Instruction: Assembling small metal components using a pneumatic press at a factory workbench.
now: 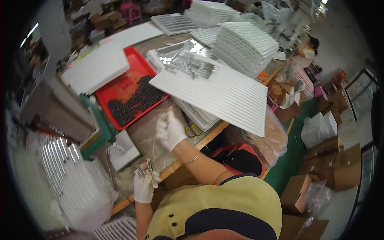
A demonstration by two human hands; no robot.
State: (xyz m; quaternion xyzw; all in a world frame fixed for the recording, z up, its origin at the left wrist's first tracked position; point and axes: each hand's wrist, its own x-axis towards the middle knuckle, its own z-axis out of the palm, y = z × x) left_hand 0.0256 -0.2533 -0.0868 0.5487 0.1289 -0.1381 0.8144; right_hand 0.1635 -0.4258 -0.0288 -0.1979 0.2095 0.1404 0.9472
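Nearest the camera, just below the near wooden edge of the workbench, the gloved left hand is clenched around a small bundle of shiny metal pieces, which stick up from the fist and sit at the bench's front edge. Slightly farther in, the gloved right hand rests over the bench top just inside that same edge, fingers curled and pointing away; a thin clear strip runs down from it toward the left hand, but whether the fingers are pinching it cannot be told. Just right of the right hand, on the bench, lies a pair of yellow-handled scissors. Left of the bench's near corner stands a clear plastic bag holding grooved white trays with silvery strips in their slots. Farther in on the bench, beyond the right hand, sits a red tray with a heap of small dark parts spread over its near half, its far half showing bare red. Right of the red tray, a large ribbed white sheet overhangs the bench's right edge, and on its far end lies a pile of mirror-bright strips. Left of the red tray is 1 stack of white ribbed sheets; at the far right of the bench rises a tall stack of white slotted trays. Off the bench's right side, cardboard boxes stand on the green floor.
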